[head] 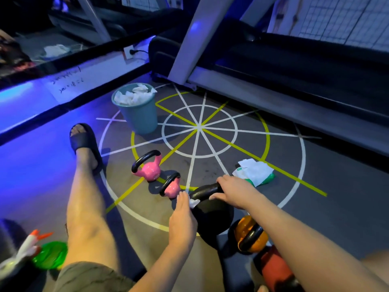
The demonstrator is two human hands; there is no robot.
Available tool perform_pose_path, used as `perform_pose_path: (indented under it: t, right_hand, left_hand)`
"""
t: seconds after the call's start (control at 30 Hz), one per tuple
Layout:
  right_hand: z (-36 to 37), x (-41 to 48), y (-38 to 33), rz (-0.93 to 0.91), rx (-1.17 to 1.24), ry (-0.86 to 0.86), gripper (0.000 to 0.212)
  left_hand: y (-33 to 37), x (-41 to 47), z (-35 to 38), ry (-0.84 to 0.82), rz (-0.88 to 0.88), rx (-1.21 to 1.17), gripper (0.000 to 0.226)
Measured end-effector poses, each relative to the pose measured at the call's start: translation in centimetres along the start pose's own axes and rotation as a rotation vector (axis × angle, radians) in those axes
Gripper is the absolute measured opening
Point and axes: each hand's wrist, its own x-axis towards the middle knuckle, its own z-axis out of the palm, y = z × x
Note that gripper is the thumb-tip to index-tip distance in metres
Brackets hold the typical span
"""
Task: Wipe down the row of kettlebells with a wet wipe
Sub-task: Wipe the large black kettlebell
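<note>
A blue bin (141,119) of used wipes stands on the gym floor's painted circle. At the circle's near edge, beyond two pink kettlebells (150,168), the left hand (183,218) presses a wet wipe (194,202) with straight fingers against the black kettlebell (214,218). The right hand (233,191) curls round its handle. An orange kettlebell (244,227) sits alongside.

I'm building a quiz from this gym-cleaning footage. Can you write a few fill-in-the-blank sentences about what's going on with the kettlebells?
1. The right hand grips the handle of the biggest kettlebell, which is ____.
2. The left hand presses a white ____ against it.
3. The far kettlebell, nearest the bin, is ____.

Missing words: black; wipe; pink.
</note>
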Motion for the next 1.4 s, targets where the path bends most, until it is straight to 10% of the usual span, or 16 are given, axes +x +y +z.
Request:
perform_pose_path:
  t: [0.3,0.53,0.9,1.1,1.4]
  right_hand:
    - [2.1,0.0,-0.4,0.131,-0.016,0.06,0.073]
    - [3.6,0.0,-0.5,0.156,0.21,0.069,0.064]
    - [3.9,0.2,-0.8,0.221,0.374,0.064,0.062]
    - [3.9,0.1,-0.7,0.215,0.361,0.049,0.062]
    - [3.6,0.2,-0.3,0.257,0.374,-0.016,0.065]
  left_hand:
    - [-2.9,2.0,0.3,-0.092,-0.228,-0.215,0.025]
    - [-1.5,0.3,2.1,0.217,-0.221,-0.455,0.052]
    - [-6.0,4.7,6.0,-0.093,-0.345,-0.352,0.021]
    - [-5.0,4.1,4.0,0.132,-0.405,-1.029,0.027]
    - [-5.9,3.1,5.6,-0.093,-0.216,-0.44,0.035]
